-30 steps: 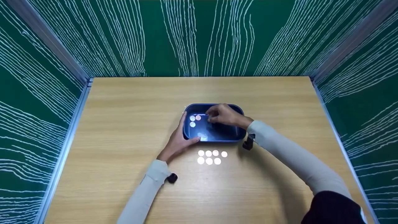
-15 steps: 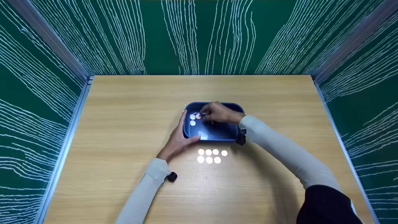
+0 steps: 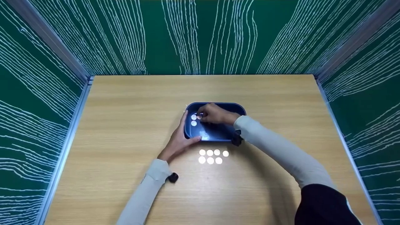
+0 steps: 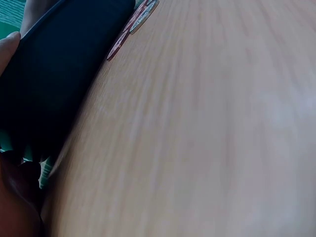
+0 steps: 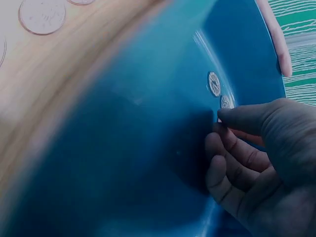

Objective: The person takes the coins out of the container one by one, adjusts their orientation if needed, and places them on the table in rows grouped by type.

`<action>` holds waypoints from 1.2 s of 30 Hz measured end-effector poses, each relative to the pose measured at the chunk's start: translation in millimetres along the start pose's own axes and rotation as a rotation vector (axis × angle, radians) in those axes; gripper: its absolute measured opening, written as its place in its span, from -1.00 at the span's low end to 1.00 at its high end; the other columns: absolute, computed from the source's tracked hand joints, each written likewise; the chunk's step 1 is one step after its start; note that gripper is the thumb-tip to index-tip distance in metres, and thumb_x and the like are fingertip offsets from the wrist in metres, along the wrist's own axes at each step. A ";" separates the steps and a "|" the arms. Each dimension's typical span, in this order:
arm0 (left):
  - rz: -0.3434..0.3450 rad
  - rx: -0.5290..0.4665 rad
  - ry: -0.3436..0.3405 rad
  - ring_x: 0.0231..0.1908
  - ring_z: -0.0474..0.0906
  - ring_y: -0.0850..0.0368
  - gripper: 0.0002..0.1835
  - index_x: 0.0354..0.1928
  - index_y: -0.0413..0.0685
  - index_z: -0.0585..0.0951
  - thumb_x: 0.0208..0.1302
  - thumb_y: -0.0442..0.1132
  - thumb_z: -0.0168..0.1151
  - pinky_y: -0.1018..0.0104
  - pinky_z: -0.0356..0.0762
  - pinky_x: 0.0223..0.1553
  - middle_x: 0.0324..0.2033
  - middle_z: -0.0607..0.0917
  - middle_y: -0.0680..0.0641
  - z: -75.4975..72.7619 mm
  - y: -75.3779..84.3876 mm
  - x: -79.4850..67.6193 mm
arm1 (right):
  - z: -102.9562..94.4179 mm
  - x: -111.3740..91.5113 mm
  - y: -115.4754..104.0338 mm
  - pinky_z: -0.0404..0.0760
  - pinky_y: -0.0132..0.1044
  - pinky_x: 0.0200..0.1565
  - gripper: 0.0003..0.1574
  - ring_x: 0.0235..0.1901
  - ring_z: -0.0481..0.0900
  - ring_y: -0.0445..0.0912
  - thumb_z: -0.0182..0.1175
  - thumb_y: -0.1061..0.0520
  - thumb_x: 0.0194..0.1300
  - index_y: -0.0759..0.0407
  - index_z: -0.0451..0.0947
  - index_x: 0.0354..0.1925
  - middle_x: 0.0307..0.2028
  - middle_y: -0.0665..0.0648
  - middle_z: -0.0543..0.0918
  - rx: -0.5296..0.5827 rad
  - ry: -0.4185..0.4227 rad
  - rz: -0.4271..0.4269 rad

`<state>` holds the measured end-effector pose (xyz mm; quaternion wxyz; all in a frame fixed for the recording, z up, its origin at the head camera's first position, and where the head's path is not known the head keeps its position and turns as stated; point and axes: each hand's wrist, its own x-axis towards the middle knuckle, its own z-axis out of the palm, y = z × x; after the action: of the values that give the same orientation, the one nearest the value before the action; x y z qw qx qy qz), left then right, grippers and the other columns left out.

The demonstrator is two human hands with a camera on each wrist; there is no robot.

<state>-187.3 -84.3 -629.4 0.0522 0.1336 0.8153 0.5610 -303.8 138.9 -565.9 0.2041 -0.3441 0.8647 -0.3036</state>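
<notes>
My left hand (image 3: pixel 178 140) grips a dark blue plastic container (image 3: pixel 218 138) by its left end, thumb over the front rim and fingers along the left side. Inside it, two silvery coins (image 3: pixel 194 123) lie flat on the floor near the left end, and a copper-coloured coin (image 3: pixel 199 117) sits beside them. My right hand (image 3: pixel 215 114) reaches into the container with curled fingers, its thumb and index tips right at the copper-coloured coin. The right wrist view shows two coins (image 5: pixel 214 84) just past the thumb; I cannot tell whether the fingertips pinch the third.
In front of the container, several coins (image 3: pixel 210 160) lie flat in two short rows on the wooden table (image 3: pixel 131 118). Some coins (image 4: pixel 118 45) show beside the container's wall in the left wrist view. Green walls (image 3: pixel 168 37) with white lines enclose the table.
My right hand has moved left inside the container, onto the copper-coloured coin, partly covering it. The left hand, the container and the coins on the table stay where they were.
</notes>
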 end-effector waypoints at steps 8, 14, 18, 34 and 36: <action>0.001 0.001 -0.002 0.54 0.36 -0.13 0.37 0.83 0.37 -0.17 0.21 0.28 0.58 -0.11 0.34 0.53 0.74 0.14 -0.15 -1.0 1.2 -1.2 | 4.1 -1.6 -0.4 0.60 -0.14 -0.24 -0.85 -0.33 0.63 -0.04 0.37 0.33 0.49 0.36 0.75 -0.02 -0.26 0.19 0.77 -0.093 0.047 -0.079; 0.002 -0.007 0.005 0.55 0.35 -0.17 0.37 0.83 0.35 -0.17 0.21 0.27 0.59 -0.15 0.33 0.54 0.75 0.11 -0.16 -1.1 0.8 -1.5 | 5.4 -3.0 1.7 0.71 -0.12 -0.17 -0.82 -0.25 0.70 -0.02 0.33 0.30 0.56 0.33 0.75 0.05 -0.18 0.18 0.78 -0.124 0.033 -0.056; -0.003 -0.009 0.007 0.55 0.33 -0.19 0.37 0.83 0.36 -0.17 0.21 0.27 0.60 -0.17 0.32 0.54 0.75 0.11 -0.17 -0.5 0.5 -1.2 | 3.7 -5.7 -2.6 0.70 -0.14 -0.24 -0.84 -0.30 0.70 -0.02 0.32 0.28 0.57 0.34 0.71 0.03 -0.22 0.19 0.75 -0.148 -0.009 -0.015; 0.011 0.002 0.006 0.61 0.26 -0.15 0.38 0.83 0.31 -0.17 0.21 0.28 0.59 -0.13 0.23 0.60 0.76 0.06 -0.14 -0.3 2.2 -0.4 | 23.1 -25.7 33.3 0.62 -0.18 -0.40 -0.87 -0.44 0.62 -0.08 0.36 0.28 0.35 0.16 0.61 -0.16 -0.40 0.02 0.67 -0.143 0.148 -0.202; 0.007 0.003 0.004 0.61 0.26 -0.15 0.38 0.83 0.31 -0.17 0.21 0.28 0.59 -0.13 0.22 0.60 0.76 0.06 -0.14 -0.3 2.5 -0.1 | 18.8 -34.5 25.3 0.65 -0.15 -0.37 -0.87 -0.42 0.63 -0.08 0.38 0.31 0.35 0.19 0.63 -0.16 -0.39 0.03 0.69 -0.125 0.160 -0.199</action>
<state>-186.9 -83.8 -627.0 0.0484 0.1356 0.8157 0.5603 -281.6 171.2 -591.6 0.0813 -0.4150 0.8571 -0.2941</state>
